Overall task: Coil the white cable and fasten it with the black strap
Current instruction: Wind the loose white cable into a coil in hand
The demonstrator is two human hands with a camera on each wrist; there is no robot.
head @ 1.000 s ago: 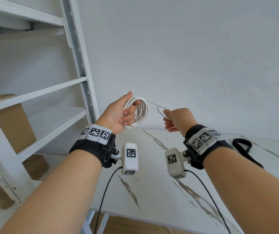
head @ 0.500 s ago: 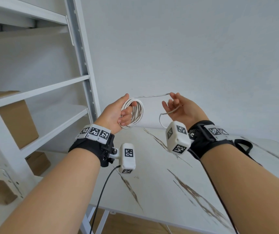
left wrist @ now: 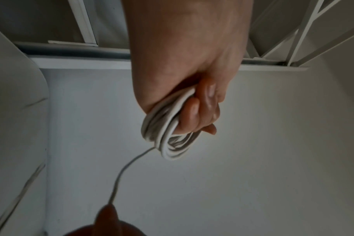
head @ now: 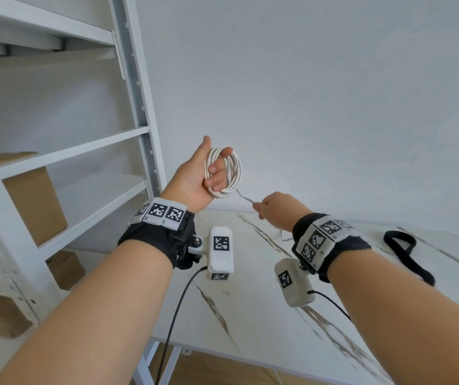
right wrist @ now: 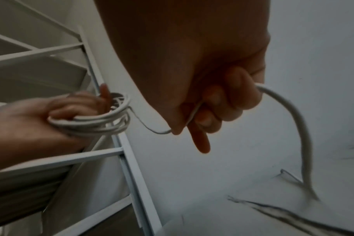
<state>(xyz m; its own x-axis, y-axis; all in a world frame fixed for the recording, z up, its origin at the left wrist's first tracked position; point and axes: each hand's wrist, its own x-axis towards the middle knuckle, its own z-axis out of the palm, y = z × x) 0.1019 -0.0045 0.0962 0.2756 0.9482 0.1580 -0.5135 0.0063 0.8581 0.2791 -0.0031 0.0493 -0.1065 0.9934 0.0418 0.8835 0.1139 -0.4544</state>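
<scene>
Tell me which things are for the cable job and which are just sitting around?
For the job:
- white cable, coiled in the left hand
- its loose end, pinched by the right hand
- black strap, waiting on the table

Just there:
- white shelves
- cardboard boxes

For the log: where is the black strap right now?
In the head view the black strap lies untouched on the marble table, far right, beyond the right hand.

Plain pale grey wall [head: 320, 93] behind. White metal shelving unit [head: 136, 87] at left, perforated upright; brown cardboard boxes [head: 35, 201] on its shelves and below. White marble-patterned surface [head: 250, 309] with brown veining, on white legs. Wooden floor [head: 208, 368] underneath. Light even, diffuse.
</scene>
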